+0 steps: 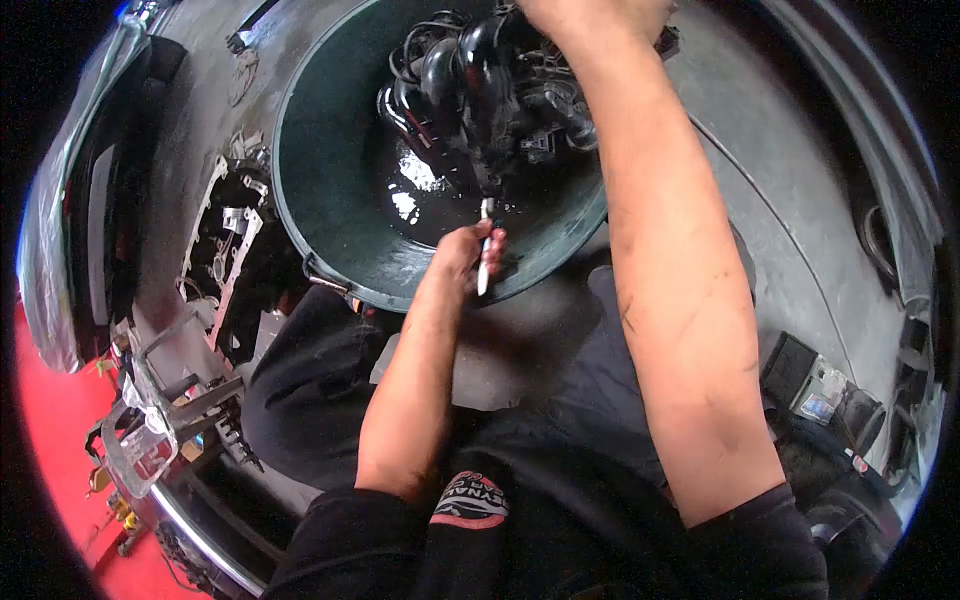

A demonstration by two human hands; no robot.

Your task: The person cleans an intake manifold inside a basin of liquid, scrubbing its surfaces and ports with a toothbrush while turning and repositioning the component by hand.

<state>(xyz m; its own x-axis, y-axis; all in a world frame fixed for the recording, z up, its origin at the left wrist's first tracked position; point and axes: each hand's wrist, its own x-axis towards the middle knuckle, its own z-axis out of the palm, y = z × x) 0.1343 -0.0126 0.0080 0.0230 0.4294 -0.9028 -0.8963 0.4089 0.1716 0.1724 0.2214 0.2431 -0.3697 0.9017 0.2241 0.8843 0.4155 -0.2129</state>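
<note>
My left hand is closed around a white-handled brush, held upright over the near side of a dark green round tub. The brush's head is close below a black engine part with curved pipes, which stands in the tub. Dark liquid with bright reflections lies on the tub's bottom. My right hand is at the top edge of the view, over the far right side of the black part. Its fingers are mostly cut off by the frame, so their grip is hidden.
Left of the tub is an engine block with a piston visible. A metal frame stands lower left, near a red floor area. A cable runs down the right, towards a black box-like part. My knees flank the tub.
</note>
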